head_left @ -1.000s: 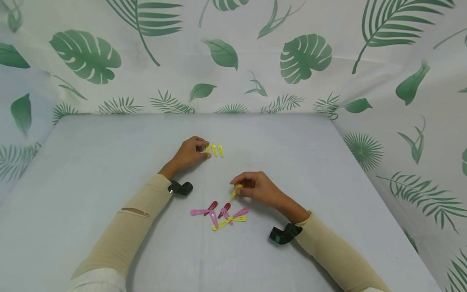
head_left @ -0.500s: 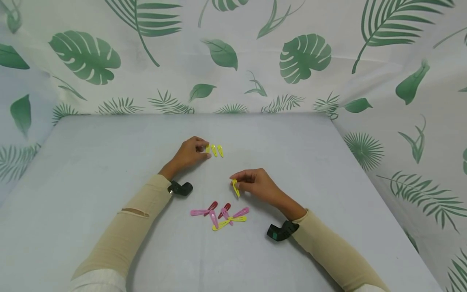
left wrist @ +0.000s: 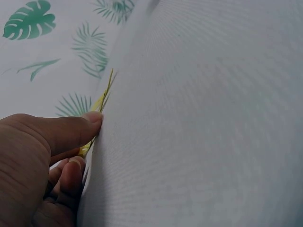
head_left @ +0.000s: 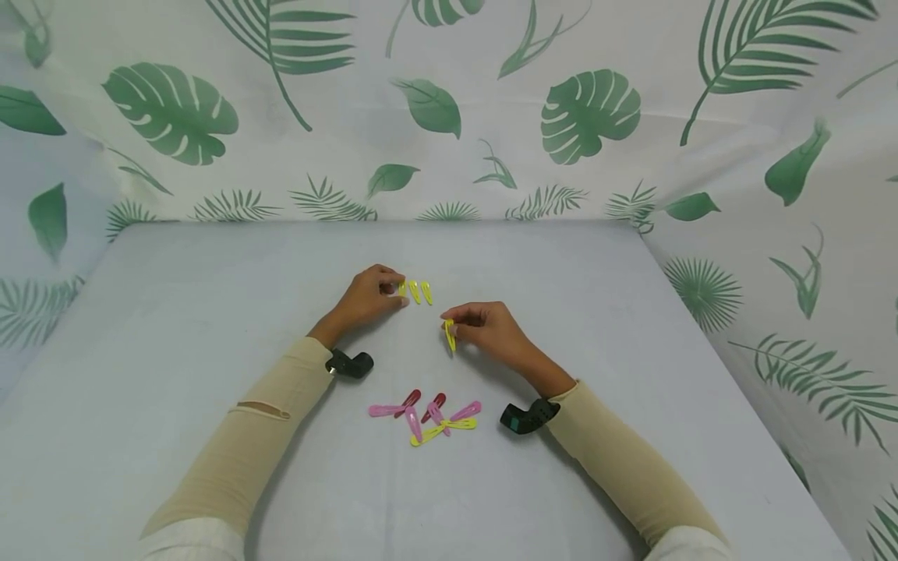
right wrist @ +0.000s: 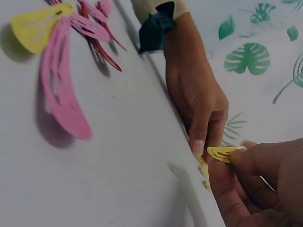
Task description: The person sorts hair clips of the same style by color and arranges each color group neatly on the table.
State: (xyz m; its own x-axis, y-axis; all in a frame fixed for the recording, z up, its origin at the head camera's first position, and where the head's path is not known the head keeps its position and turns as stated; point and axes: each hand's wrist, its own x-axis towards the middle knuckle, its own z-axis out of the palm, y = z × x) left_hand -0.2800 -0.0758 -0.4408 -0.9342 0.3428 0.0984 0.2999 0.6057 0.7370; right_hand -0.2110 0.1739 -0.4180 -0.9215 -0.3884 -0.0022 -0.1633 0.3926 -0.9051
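My left hand [head_left: 370,294] rests at the far middle of the table, thumb and finger at the two ends of a yellow snap hair clip [head_left: 402,289]. Right beside it, two more yellow hair clips [head_left: 426,293] lie in a row. My right hand [head_left: 491,331] pinches another yellow hair clip [head_left: 450,336] between thumb and fingers, above the table and nearer to me than the row. In the right wrist view that held clip [right wrist: 222,153] points towards the left hand [right wrist: 199,104].
A loose pile of hair clips lies nearer to me: several pink clips [head_left: 414,423], two red clips [head_left: 411,400] and two yellow clips [head_left: 461,424], some crossing each other. Beneath everything is a white-covered table [head_left: 281,483], with a leaf-patterned cloth [head_left: 491,109] behind it.
My right hand has lifted a yellow hair clip away from the pile, moving it forward towards the row and turning it more upright. My left hand has stayed in place.
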